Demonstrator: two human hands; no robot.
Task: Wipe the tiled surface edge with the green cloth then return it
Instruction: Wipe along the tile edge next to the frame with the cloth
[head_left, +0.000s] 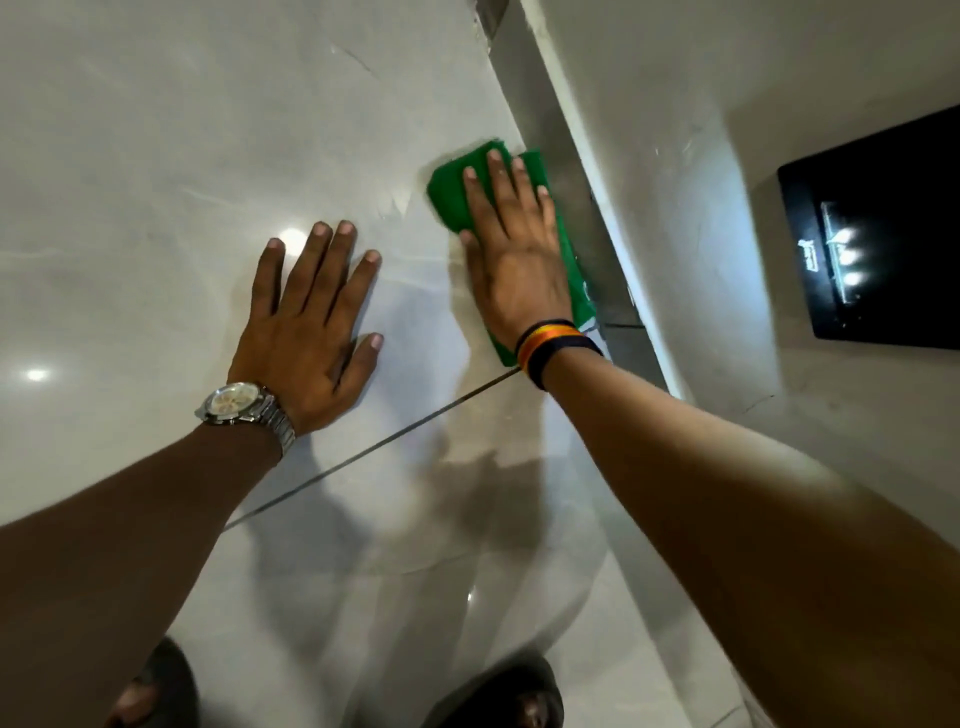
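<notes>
A folded green cloth (448, 193) lies flat on the glossy pale tiled surface (182, 156), right beside its grey edge strip (561, 140). My right hand (511, 260) presses down on the cloth with fingers spread; most of the cloth is hidden under the palm, with green showing past the fingertips and along the wrist. A striped band is on that wrist. My left hand (311, 317) rests flat on the bare tile to the left of the cloth, fingers apart, holding nothing; it wears a silver watch.
A dark grout line (374, 447) crosses the tile below both hands. Right of the edge strip rises a pale wall (675, 130) with a black glossy panel (883, 234) reflecting lights. My two sandalled feet (498, 696) show at the bottom.
</notes>
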